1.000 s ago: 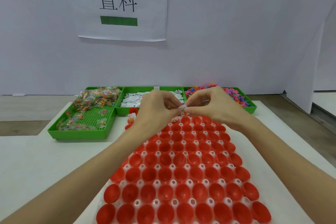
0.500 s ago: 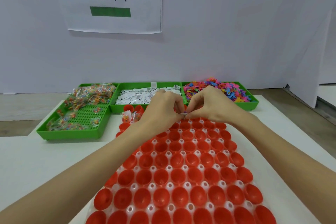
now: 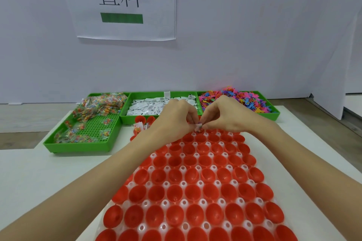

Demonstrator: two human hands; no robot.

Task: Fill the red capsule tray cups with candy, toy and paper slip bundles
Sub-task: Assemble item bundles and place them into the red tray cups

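I hold a little bundle (image 3: 198, 126) with both hands. My left hand (image 3: 174, 117) pinches it from one side and my right hand (image 3: 225, 117) pinches it from the other, just above the far end of the red capsule tray (image 3: 195, 191), at about 12 o'clock from me. The bundle is tiny, so I cannot tell all that is in it. Most of the red cups near me look empty. One filled cup (image 3: 138, 128) sits at about 11 o'clock. The candy bin (image 3: 86, 123), the paper slip bin (image 3: 156, 106) and the toy bin (image 3: 244, 101) wait at the back of the bench (image 3: 39, 172). I think the bundle could pop open if my pinch gets loose, or it could drop between two cups if I let go too soon.
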